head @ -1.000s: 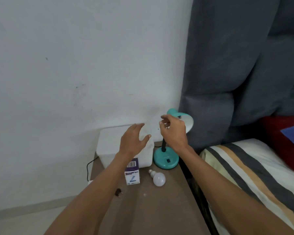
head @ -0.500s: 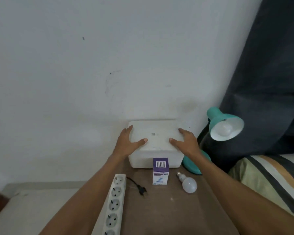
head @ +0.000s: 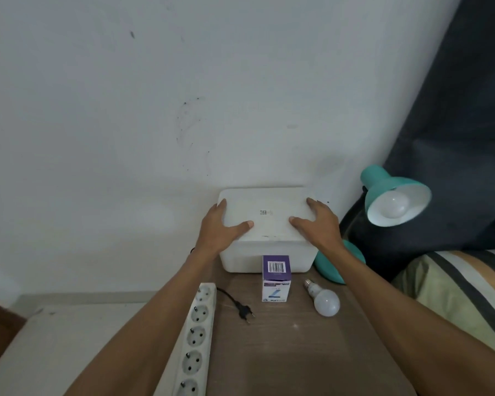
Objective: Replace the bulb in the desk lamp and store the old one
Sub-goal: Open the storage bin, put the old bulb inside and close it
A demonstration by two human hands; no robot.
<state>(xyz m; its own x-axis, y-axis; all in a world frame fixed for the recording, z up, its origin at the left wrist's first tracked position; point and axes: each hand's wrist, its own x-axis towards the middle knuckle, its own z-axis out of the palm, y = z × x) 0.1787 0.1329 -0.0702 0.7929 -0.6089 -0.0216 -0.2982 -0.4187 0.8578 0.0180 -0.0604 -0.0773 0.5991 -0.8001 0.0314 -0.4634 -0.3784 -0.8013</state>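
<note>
1. Left hand [head: 217, 227]: laid on the left edge of the lid of the white storage box [head: 265, 218]. Fingers [head: 222, 205] wrapped over the lid's left rim, thumb stretched flat across the top; spread approx. wide, pressed on the lid, nothing enclosed.

2. Right hand [head: 319, 224]: laid on the lid's right edge, mirror of item 1. Fingers [head: 312, 202] run along the right rim, thumb pointed inward across the top; spread wide, flat contact w/ the lid only.

3. White storage box: lidded, set at the back of the brown surface [head: 286, 347], against the wall [head: 183, 95]. Small printed mark seen at lid centre, btwn the thumbs.

4. Bulb carton [head: 276, 278]: purple & white, barcode on top, stood upright just in front of the box; contact w/ box cannot be told.

5. Loose bulb [head: 325, 300]: white, laid on its side on the surface, screw base pointed toward the box, just right of the carton, apart from it.

6. Desk lamp [head: 395, 198]: teal; shade tilted toward the camera, a bulb [head: 393, 205] seated inside. Base partly hidden behind the right wrist, beside the box.

7. Power strip [head: 196, 338]: white, multi-socket, along the surface's left edge.

8. Black plug [head: 245, 312]: unplugged, laid btwn strip & carton.

9. Bed [head: 455, 292]: striped cover, at right.
</note>
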